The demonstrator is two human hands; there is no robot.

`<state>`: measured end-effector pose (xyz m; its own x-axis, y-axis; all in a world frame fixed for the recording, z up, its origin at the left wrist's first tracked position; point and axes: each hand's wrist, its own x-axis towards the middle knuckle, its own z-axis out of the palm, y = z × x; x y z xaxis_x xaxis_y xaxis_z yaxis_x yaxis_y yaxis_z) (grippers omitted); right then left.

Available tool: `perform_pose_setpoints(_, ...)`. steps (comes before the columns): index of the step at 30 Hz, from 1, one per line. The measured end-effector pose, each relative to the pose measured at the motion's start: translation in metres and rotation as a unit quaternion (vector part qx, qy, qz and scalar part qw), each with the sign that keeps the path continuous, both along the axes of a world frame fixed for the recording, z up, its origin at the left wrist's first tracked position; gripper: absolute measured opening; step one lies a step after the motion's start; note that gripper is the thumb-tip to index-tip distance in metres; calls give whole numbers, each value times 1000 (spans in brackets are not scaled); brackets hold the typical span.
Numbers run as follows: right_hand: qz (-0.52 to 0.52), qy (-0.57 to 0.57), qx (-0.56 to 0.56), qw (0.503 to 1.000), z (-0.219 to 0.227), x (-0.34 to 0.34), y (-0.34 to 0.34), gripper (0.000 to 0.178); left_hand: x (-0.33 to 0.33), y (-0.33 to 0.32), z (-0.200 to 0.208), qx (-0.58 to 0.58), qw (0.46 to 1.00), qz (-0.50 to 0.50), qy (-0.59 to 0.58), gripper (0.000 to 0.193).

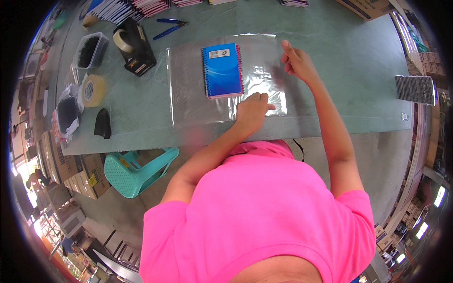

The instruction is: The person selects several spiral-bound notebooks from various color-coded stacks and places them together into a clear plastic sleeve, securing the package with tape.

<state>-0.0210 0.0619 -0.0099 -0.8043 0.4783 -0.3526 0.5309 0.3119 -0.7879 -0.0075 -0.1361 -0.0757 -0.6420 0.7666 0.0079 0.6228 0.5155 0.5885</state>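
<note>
A blue spiral notebook [222, 70] lies flat on a clear plastic sheet [188, 101], with wire coils along its left and right sides. A pink edge shows beneath it, so at least one more notebook seems to be stacked under it. Just below the notebook's lower right corner, my left hand [252, 112] presses on the sheet with bent fingers, its thumb pointing right. My right hand [299, 63] is raised by the sheet's upper right edge. Its fingers are curled and the thumb points up; whether film is pinched in them is hidden.
On the left are a black tape dispenser [137, 52], a tape roll [93, 90], a clear plastic tub [93, 49] and a black wedge-shaped piece [102, 123]. Blue-handled nippers [170, 28] lie beyond. Notebook stacks [151, 5] line the far edge. A teal stool [130, 172] stands below.
</note>
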Motion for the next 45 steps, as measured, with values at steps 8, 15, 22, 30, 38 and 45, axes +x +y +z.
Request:
perform_pose_setpoints(8, 131, -113, -118, 978, -36, 64, 13, 50, 2, 0, -10, 59, 998, 14, 13, 17)
perform_pose_setpoints(15, 71, -74, -255, 961, -34, 65, -38, 34, 6, -10, -9, 107, 994, 39, 11, 14)
perform_pose_setpoints(22, 5, 19, -186, 982, -58, 65, -63, 29, 7, -22, 10, 184, 972, 90, -117, 16)
perform_pose_setpoints(30, -90, 238, 80, 964, -64, 67, -65, 39, 2, -37, 23, 202, 970, 80, -109, 21)
perform_pose_setpoints(38, 15, -33, -310, 950, -11, 58, -67, 66, -4, -45, 20, 230, 954, 66, -183, 16)
perform_pose_setpoints(45, 40, -6, -106, 994, -16, 14, -65, 36, -12, -54, 34, 180, 975, -14, -129, 20)
